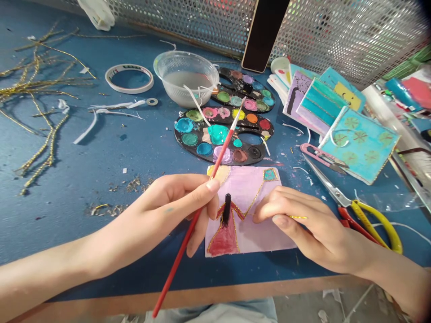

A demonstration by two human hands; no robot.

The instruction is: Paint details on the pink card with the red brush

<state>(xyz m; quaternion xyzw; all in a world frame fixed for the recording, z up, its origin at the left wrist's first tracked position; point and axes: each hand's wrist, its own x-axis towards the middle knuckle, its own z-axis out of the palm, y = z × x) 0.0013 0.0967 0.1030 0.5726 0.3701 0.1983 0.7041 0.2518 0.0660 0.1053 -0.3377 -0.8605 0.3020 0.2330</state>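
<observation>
A red-handled paintbrush [182, 251] slants between the thumb and fingers of my left hand [182, 202], its pale tip pointing up over the paints. Beneath both hands lies a lilac painted card [262, 237], with a figure in a red dress [224, 240], black hair [226, 208] and a small blue kite [270, 174], all edged in gold cord. My right hand [299, 220] rests over the card's right side, its thumb and index finger pinched on a gold cord [298, 217] whose end pokes out. The fingers hide part of that cord.
Paint palettes [198, 152] and a plastic bowl of cloudy water [186, 80] stand behind the card. Scissors [367, 220], a pink craft knife [323, 157] and painted cards [362, 139] lie right. Tape [129, 78] and gold cords [50, 134] lie left. A phone [264, 36] leans on the mesh.
</observation>
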